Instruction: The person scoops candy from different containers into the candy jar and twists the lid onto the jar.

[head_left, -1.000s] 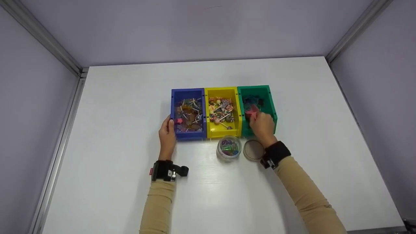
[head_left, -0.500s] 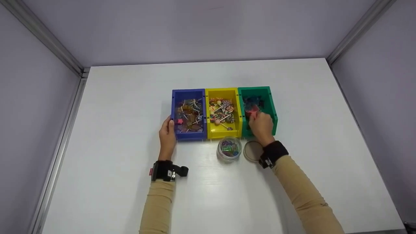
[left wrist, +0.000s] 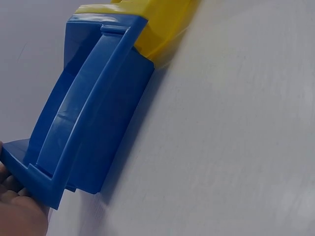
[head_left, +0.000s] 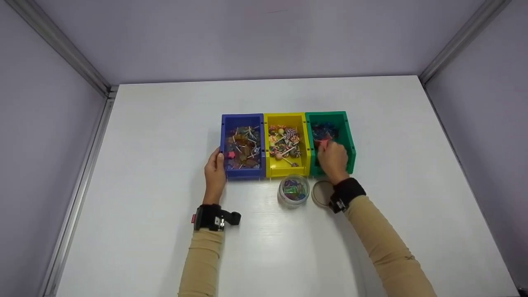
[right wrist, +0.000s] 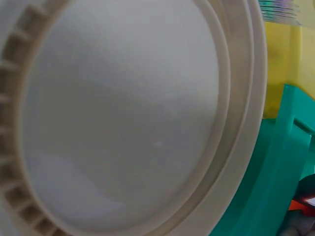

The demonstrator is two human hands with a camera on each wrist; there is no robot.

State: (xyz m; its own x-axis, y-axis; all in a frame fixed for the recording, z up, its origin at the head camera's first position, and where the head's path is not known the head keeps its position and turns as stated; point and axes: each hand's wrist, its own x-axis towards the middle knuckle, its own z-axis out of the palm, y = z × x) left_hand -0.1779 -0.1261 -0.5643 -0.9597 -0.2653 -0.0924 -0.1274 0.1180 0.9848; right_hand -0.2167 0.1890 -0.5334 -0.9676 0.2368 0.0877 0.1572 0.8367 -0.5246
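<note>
Looking down from the head camera, the left hand (head_left: 215,170) rests against the outer side of the blue bin (head_left: 242,146), thumb hooked over its rim, fingers relaxed rather than clenched. The right hand (head_left: 333,160) is inside the green bin (head_left: 331,141), fingertips pinching a small red candy (head_left: 323,143) just ahead of the knuckles. Between the two hands sits the yellow bin (head_left: 287,144), touching both neighbours. Just below and left of the right wrist there's a clear jar (head_left: 293,191) with wrapped sweets in it, and its round lid (head_left: 322,192) lies flat on the white desk (head_left: 165,206), partly tucked under the wrist strap.

Left wrist view: only the edge of the hand shows at the bottom corner, right up against the corner of the blue bin (left wrist: 93,128), with the yellow bin (left wrist: 157,29) beyond it. Can't see the fingers properly here.

Right wrist view: mostly filled by the lid (right wrist: 123,113), super close and blurry. The green bin's wall (right wrist: 261,191) is off to the side, and a sliver of the red candy (right wrist: 304,202) peeks in at the edge.
</note>
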